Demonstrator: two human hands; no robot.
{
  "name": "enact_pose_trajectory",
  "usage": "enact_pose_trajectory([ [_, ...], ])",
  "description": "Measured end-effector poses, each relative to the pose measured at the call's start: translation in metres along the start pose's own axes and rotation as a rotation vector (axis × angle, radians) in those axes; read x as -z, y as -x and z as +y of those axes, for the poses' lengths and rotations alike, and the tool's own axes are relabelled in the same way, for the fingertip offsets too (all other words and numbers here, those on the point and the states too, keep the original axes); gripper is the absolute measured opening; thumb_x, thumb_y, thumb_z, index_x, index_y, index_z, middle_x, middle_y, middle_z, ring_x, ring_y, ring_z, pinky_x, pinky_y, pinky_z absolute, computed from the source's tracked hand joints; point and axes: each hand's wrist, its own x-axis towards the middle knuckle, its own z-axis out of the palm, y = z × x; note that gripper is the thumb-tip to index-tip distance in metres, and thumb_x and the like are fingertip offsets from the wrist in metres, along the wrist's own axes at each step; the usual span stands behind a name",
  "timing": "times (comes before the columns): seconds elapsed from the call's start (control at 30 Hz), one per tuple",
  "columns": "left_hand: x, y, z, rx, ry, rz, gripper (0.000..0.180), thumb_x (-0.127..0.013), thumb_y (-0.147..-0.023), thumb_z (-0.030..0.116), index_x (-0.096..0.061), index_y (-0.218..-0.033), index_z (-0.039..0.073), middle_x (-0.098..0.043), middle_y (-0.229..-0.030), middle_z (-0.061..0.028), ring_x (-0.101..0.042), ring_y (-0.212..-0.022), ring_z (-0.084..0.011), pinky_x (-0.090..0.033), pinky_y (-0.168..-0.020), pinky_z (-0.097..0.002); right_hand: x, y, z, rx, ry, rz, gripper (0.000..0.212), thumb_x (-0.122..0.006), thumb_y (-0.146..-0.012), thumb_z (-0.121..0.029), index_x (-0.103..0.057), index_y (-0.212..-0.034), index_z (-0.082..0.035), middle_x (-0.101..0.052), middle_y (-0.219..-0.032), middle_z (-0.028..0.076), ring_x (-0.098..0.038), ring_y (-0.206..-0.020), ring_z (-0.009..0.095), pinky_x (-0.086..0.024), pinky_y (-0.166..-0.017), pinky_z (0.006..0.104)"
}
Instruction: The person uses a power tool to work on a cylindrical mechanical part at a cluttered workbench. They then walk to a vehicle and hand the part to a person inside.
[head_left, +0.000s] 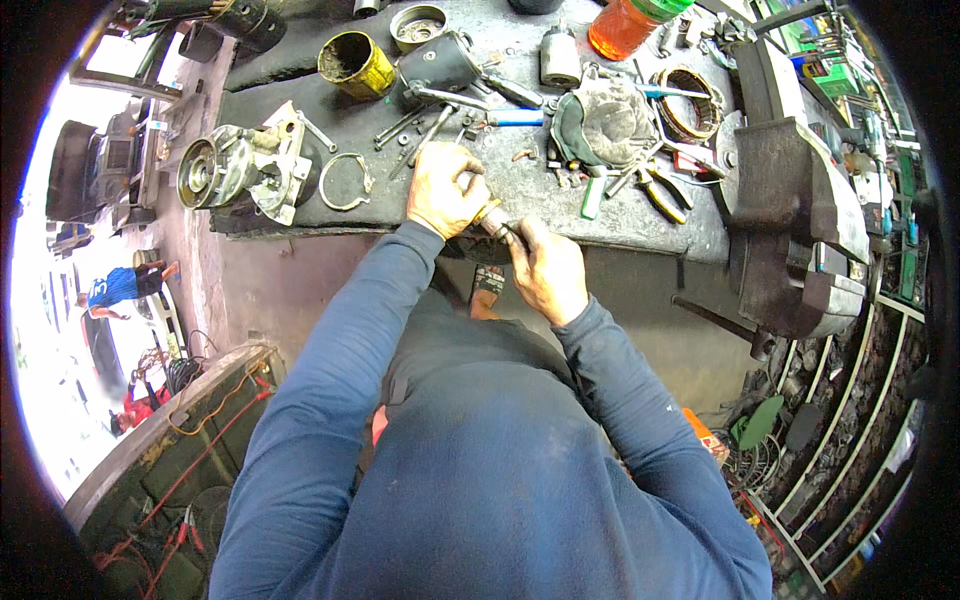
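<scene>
At the bench's front edge my left hand [440,190] is closed round a small cylindrical metal part [493,219] with a yellowish band. My right hand [550,272] pinches its near end, where something dark shows between thumb and finger. The part's exact kind cannot be made out, and my left fingers hide some of it. Just beyond my left hand lie a wrench [432,137] and small loose hardware. A round metal clamp ring [346,183] rests to the left, beside a dismantled metal housing [245,170].
A black bench vise [800,230] stands at the right. On the bench are a yellow can [356,66], a black cylinder [440,66], pliers [665,195], a copper-wound ring [690,103], a dusty cloth-like item [605,118] and a bottle of orange liquid [620,32]. People are at far left.
</scene>
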Motion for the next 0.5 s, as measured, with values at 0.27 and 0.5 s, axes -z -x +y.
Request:
enact_pose_trajectory([
  [0.27,0.0,-0.001,-0.002,-0.003,-0.008,0.03,0.01,-0.072,-0.073,0.016,-0.07,-0.08,0.008,-0.068,-0.087,-0.0097,-0.062,-0.092,-0.0337,-0.047,-0.092,-0.0455,0.012,-0.005,-0.009,-0.135,-0.096,-0.092,0.013,-0.067,-0.098,-0.015,-0.06,-0.094,-0.005,-0.063,-0.07,0.02,-0.066,-0.066,0.042,-0.05,-0.059,0.0487],
  [0.5,0.002,0.001,-0.002,0.024,-0.017,-0.061,0.013,-0.071,-0.073,0.011,-0.072,-0.086,0.007,-0.068,-0.093,-0.0116,-0.063,-0.098,-0.0333,-0.049,-0.094,-0.0441,0.006,0.001,0.001,0.011,0.0,-0.006,0.01,-0.066,-0.097,-0.014,-0.058,-0.094,-0.009,-0.061,-0.068,0.016,-0.066,-0.064,0.037,-0.051,-0.058,0.0478],
])
